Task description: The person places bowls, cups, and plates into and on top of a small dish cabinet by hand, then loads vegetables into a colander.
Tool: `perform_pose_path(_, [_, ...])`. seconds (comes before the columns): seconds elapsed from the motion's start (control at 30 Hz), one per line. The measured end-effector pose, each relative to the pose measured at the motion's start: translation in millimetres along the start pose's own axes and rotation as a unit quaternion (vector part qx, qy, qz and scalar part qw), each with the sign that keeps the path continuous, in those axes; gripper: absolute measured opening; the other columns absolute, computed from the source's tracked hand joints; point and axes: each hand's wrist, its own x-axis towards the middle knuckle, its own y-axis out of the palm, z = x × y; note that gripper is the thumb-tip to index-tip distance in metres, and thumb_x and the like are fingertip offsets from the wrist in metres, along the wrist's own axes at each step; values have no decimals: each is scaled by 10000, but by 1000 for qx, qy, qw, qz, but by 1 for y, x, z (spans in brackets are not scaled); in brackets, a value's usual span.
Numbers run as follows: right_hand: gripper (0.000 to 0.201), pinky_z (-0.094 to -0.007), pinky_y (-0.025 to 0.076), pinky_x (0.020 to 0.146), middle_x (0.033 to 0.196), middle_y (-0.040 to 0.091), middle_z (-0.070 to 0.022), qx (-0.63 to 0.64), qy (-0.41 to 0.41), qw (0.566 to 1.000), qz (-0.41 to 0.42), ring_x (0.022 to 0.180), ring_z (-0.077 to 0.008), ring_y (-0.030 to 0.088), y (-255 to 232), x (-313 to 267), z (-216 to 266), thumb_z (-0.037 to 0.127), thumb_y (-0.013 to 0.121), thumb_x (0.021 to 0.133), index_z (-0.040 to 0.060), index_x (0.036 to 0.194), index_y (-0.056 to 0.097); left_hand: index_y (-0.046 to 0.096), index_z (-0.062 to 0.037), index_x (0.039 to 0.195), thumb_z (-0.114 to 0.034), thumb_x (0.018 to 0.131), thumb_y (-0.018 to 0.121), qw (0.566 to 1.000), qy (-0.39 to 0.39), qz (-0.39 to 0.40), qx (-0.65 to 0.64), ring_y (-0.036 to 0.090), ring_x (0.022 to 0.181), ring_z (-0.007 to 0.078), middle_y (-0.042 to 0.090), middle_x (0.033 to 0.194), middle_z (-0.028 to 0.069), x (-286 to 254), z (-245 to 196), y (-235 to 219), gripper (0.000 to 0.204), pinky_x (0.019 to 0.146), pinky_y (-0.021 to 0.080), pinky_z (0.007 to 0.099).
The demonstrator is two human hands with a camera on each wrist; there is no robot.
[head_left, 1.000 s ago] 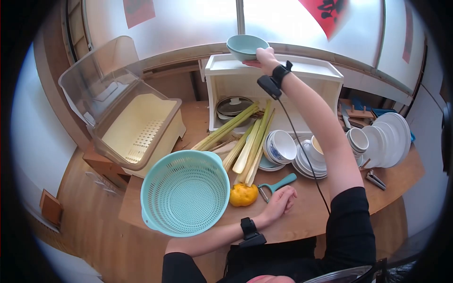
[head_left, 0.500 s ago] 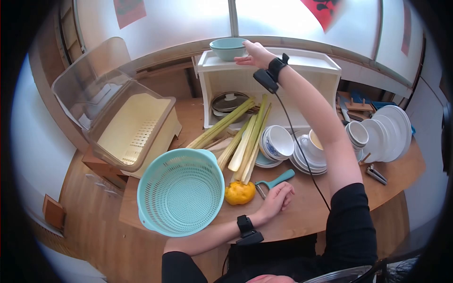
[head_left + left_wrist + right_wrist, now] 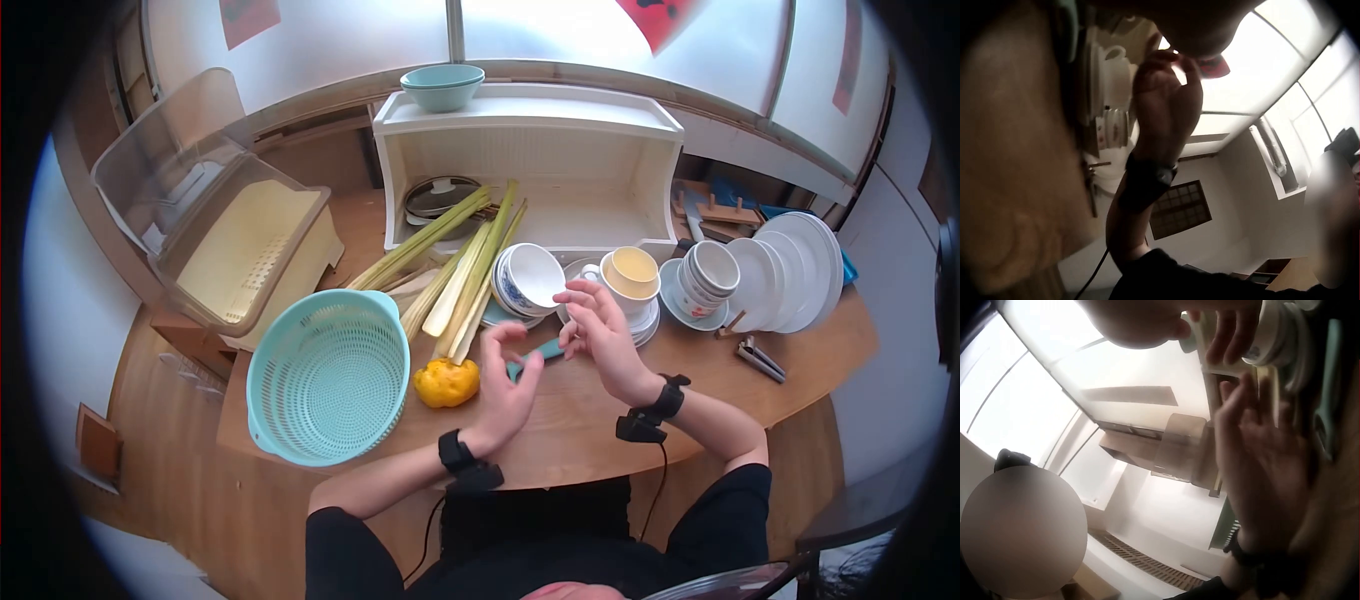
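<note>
Both hands are raised over the front of the wooden table, palms facing each other, with fingers loosely bent. My left hand holds nothing and hovers just right of a lumpy yellow fruit or vegetable. My right hand is empty too, in front of the stacked cups and saucers. A peeler with a teal handle lies between and behind the hands, partly hidden by them; it shows more fully in the right wrist view. Two nested teal bowls stand on the white shelf's top left corner.
A teal colander stands at the left, beside long pale-green stalks. Patterned bowls, cups and upright white plates line the right. Also around are a lidded pot, a lidded dish box and a metal tool.
My right hand has let go of the teal bowls on the shelf top and come back down over the table. My left hand has lifted from the table beside the peeler.
</note>
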Motion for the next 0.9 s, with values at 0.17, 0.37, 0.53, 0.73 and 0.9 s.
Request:
perform_pose_path(0.17, [587, -268, 545, 602, 1450, 348, -165, -3, 27, 999, -31, 911, -196, 669, 0, 0, -12, 163, 531, 990, 75, 1465, 197, 159, 122, 1426, -196, 844, 680, 956, 40, -12, 292, 277, 1360, 431, 229, 1443, 316, 56, 14, -4, 844, 1115, 298, 448])
perform_pose_path(0.37, [577, -336, 581, 649, 1445, 357, -192, -11, 91, 996, -19, 1013, -273, 670, 5, 19, -8, 223, 468, 1013, 95, 1474, 146, 106, 159, 1437, -304, 867, 676, 952, 38, 13, 304, 227, 1394, 469, 207, 1455, 356, 96, 26, -3, 930, 1168, 214, 455])
perform_pose_path(0.53, [518, -357, 590, 719, 1381, 437, -182, 33, 101, 994, 32, 1025, -303, 667, -10, 47, -35, 238, 413, 1026, 119, 1466, 167, 227, 92, 1432, -148, 861, 575, 968, 14, 6, 252, 335, 1359, 417, 300, 1445, 306, 107, 46, 4, 710, 1136, 290, 421])
perform_pose_path(0.73, [524, -346, 579, 781, 1337, 482, -154, 63, 50, 996, 26, 1048, -263, 657, -9, 53, -50, 170, 443, 1010, 110, 1465, 188, 285, 49, 1422, 20, 789, 442, 993, 7, 9, 118, 443, 1292, 384, 443, 1348, 273, 110, 51, -3, 653, 1106, 344, 414])
perform_pose_path(0.9, [721, -392, 545, 886, 1445, 376, -186, -77, -24, 997, 17, 1228, -293, 549, -1, 33, -6, 218, 568, 966, 132, 1529, 126, 301, 1, 1431, 34, 791, 397, 1000, -2, -13, -27, 462, 1276, 311, 452, 1353, 216, 108, 18, 9, 648, 1092, 368, 402])
